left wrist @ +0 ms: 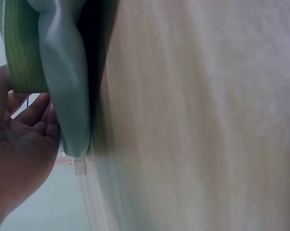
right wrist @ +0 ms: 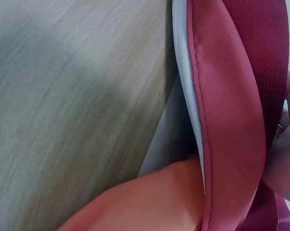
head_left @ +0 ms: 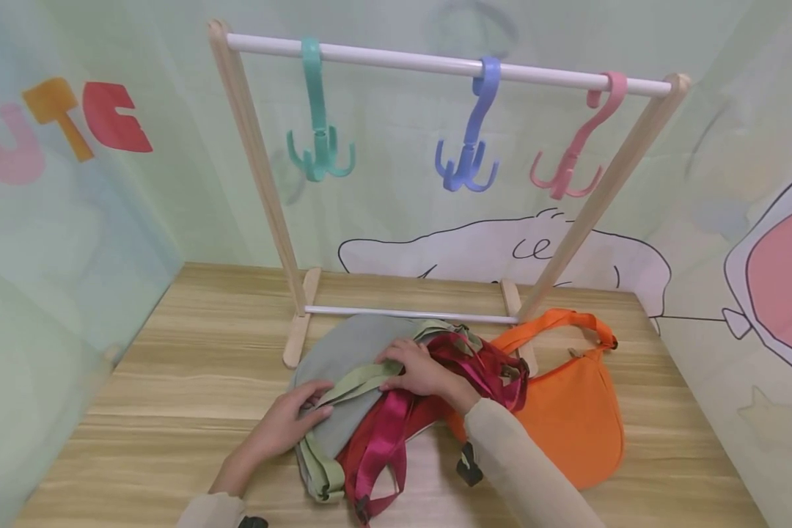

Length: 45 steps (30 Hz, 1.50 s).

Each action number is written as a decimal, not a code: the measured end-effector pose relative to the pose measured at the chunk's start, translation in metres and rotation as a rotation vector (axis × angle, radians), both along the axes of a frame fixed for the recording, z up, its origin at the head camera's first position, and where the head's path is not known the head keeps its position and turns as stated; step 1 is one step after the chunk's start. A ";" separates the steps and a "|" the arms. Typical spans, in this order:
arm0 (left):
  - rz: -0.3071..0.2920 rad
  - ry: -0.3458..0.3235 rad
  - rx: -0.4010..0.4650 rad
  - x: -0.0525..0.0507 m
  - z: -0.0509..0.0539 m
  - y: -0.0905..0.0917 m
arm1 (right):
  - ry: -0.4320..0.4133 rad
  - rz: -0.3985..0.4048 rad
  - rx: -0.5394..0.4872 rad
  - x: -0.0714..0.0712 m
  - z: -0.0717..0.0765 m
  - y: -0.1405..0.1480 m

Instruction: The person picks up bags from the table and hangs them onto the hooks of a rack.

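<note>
A grey-green bag point(head_left: 333, 359) with a light green strap point(head_left: 358, 383) lies on the table, partly over a dark red bag point(head_left: 363, 433) with a magenta strap point(head_left: 384, 440). My left hand point(head_left: 284, 425) pinches the green strap near the grey bag's left side; in the left wrist view the green webbing point(left wrist: 24, 53) runs between thumb and fingers. With its fingers curled, my right hand point(head_left: 419, 370) grips the same strap farther up. The right wrist view shows the red bag point(right wrist: 231, 110) beside that hand. An orange bag point(head_left: 567, 418) lies to the right, partly hidden by my right sleeve.
Behind the bags stands a wooden rack with a white top rail point(head_left: 396, 59). Green point(head_left: 320, 147), blue point(head_left: 468, 158) and pink point(head_left: 570, 165) multi-prong hooks hang from it. The rack's feet point(head_left: 297, 337) rest on the wood-grain table point(head_left: 191, 345). A black buckle point(head_left: 468, 466) lies near my right forearm.
</note>
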<state>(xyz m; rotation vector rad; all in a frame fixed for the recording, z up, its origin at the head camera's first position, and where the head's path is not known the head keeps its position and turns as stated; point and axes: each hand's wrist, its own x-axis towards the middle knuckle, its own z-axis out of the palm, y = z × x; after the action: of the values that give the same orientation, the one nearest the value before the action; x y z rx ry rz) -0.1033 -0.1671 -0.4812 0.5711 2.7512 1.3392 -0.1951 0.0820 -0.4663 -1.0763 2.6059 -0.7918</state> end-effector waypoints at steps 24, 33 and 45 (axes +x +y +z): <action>0.005 -0.008 -0.016 -0.002 0.000 0.008 | -0.009 -0.046 -0.117 0.001 -0.002 0.002; 0.039 -0.013 -0.010 -0.001 0.001 0.010 | 0.014 -0.042 -0.145 0.001 -0.001 0.002; 0.092 0.022 0.033 -0.001 0.011 0.010 | 0.074 -0.041 -0.187 0.003 0.016 0.003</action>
<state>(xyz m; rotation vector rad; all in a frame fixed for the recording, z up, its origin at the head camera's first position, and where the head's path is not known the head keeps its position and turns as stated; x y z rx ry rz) -0.1042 -0.1568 -0.4703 0.4687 2.8097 1.4079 -0.1921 0.0850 -0.4504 -1.1245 2.6654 -1.0419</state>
